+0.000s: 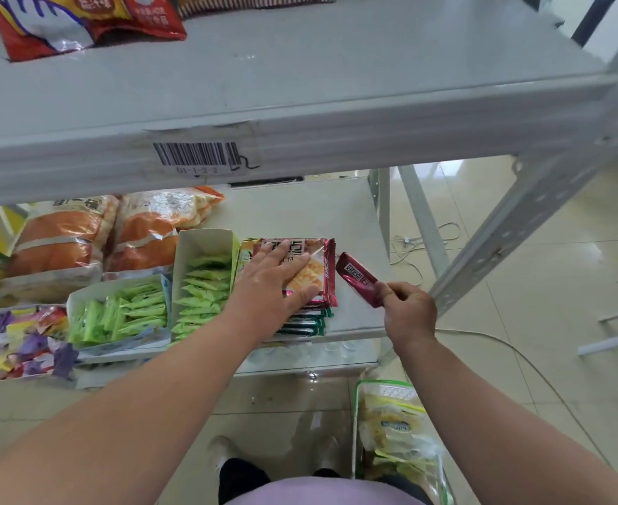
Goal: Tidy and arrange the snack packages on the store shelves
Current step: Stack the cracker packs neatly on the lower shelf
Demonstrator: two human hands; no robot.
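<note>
Hidden parts: the left hand [276,277] covers the middle of the top cracker pack [309,266], so its print reads only in part. Below it, only the front edges of the stacked packs [305,324] show; their count cannot be told.
Cut off: the red snack bags [81,20] on the upper shelf [300,85] are cropped by the top edge. The mixed candy bag [15,340] runs out of the left edge.
Hard to read: the barcode label [198,156] on the upper shelf's front lip is blurred; the digits under it are unclear.
Left hand: flat, fingers straight and spread, pressing down on the top cracker pack.
Right hand [407,309]: thumb and fingers pinch the near end of a small maroon packet [358,278], held above the lower shelf [351,220], just right of the stack and apart from it.
Cracker pack: maroon wrapper with a picture of square crackers, crimped right edge, lying flat near the lower shelf's front edge.
Maroon packet: narrow, glossy, white lettering, tilted with its far end toward the stack.
Neighbours: two open boxes of green sachets [205,282] just left of the stack; orange bags [81,235] behind them.
Floor: a clear bag of yellow snacks [395,428] stands below the right arm.
</note>
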